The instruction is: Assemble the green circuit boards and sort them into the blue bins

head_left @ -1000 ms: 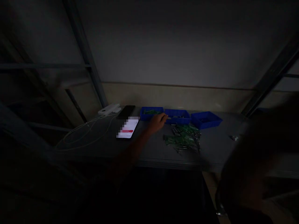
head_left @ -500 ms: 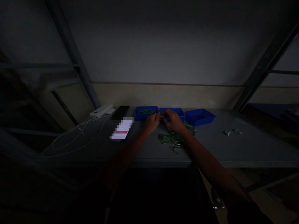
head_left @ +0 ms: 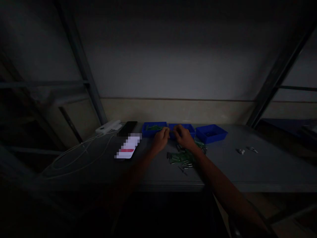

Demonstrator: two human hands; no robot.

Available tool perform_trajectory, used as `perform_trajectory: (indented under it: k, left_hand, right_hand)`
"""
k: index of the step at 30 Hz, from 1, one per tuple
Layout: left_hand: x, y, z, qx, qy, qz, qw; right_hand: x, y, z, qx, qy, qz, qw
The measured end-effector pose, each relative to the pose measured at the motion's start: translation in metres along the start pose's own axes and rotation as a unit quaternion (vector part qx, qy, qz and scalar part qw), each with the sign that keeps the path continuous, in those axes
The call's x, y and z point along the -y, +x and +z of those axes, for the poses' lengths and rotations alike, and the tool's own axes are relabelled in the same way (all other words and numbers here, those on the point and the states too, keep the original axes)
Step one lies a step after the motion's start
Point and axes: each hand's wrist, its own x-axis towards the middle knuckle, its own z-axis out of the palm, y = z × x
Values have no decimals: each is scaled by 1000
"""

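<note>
My left hand (head_left: 161,138) is closed in a pinch in front of the left blue tray (head_left: 148,133), which holds green pieces (head_left: 154,127). Close beside it, my right hand (head_left: 183,136) is also closed, at the front of the middle blue tray (head_left: 191,127). What the fingertips of either hand hold is too small and dark to make out. Below my hands a pile of green packets (head_left: 178,157) lies on the table, with thin metal pins (head_left: 187,165) at its front. My right wrist and forearm hide part of the pile.
On the grey table (head_left: 153,173), a third blue tray (head_left: 212,134) stands right, with small pale items (head_left: 241,151) beyond. A lit phone (head_left: 128,147), a dark phone (head_left: 128,128), a white device (head_left: 108,126) and cables (head_left: 71,172) lie left. Metal posts flank the table.
The whole scene sits lower in the view, as the camera has tilted up. My hands remain over the trays' front edges, and the right fingers have shifted slightly.
</note>
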Motion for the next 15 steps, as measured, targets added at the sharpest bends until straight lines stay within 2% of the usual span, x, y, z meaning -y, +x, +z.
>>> perform_trajectory:
  k: [5, 11, 15]
  left_hand:
    - [1, -1, 2, 36, -33, 41, 998]
    - [4, 1, 2, 13, -20, 35, 999]
    - [3, 2, 0, -4, -5, 20, 1000]
  right_hand:
    - [-3, -1, 1, -1, -3, 11, 1000]
    - [-1, -1, 3, 18, -11, 40, 999]
    - [2, 0, 0, 45, -90, 52, 994]
